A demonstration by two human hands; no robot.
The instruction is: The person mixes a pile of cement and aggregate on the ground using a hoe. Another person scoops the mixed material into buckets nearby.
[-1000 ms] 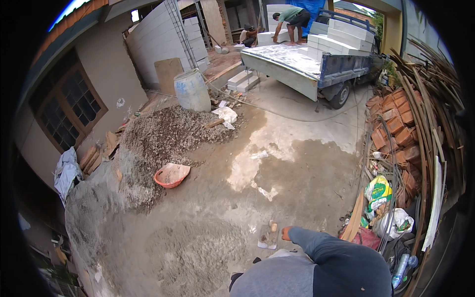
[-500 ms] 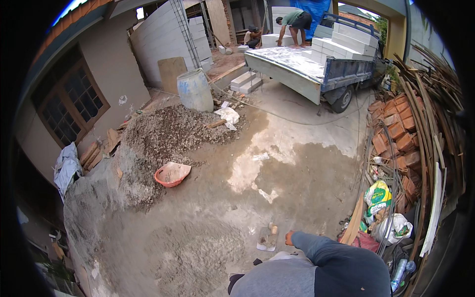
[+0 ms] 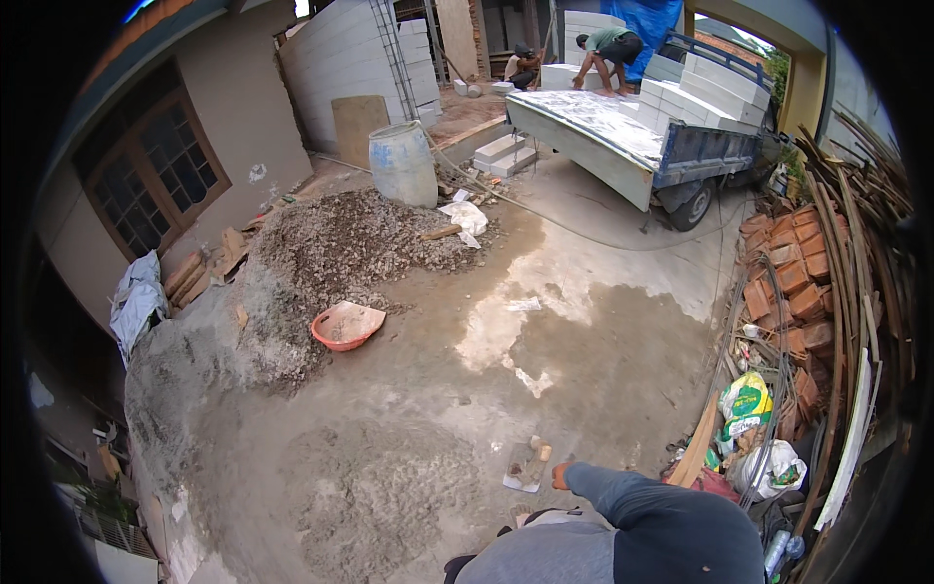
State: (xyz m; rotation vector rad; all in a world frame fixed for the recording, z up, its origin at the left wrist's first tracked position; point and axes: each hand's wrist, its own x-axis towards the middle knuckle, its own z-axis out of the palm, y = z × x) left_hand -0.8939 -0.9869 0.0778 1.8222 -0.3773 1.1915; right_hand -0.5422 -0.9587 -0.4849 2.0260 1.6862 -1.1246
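Observation:
My right hand point(image 3: 561, 475) hangs low over the floor at the end of a grey-blue sleeve. It is just to the right of a plastering trowel point(image 3: 523, 471), a flat grey rectangular plate with a pale wooden handle. A small gap shows between hand and trowel. The hand is small in view and its fingers do not show well enough to tell their shape. My left hand is out of view, below or behind my torso. A broad patch of wet grey mortar point(image 3: 389, 487) spreads on the floor left of the trowel.
An orange basin point(image 3: 346, 326) sits beside a gravel heap point(image 3: 331, 238). Behind it stands a blue-white drum point(image 3: 402, 165). A truck point(image 3: 671, 161) carries white blocks and a bending co-worker point(image 3: 605, 58); another person point(image 3: 522, 68) crouches behind. Bricks point(image 3: 790, 277), timber and sacks line the right.
My view has turned slightly, so the background sits further right and lower. My right hand has shifted slightly left and nearer to me, still beside the trowel.

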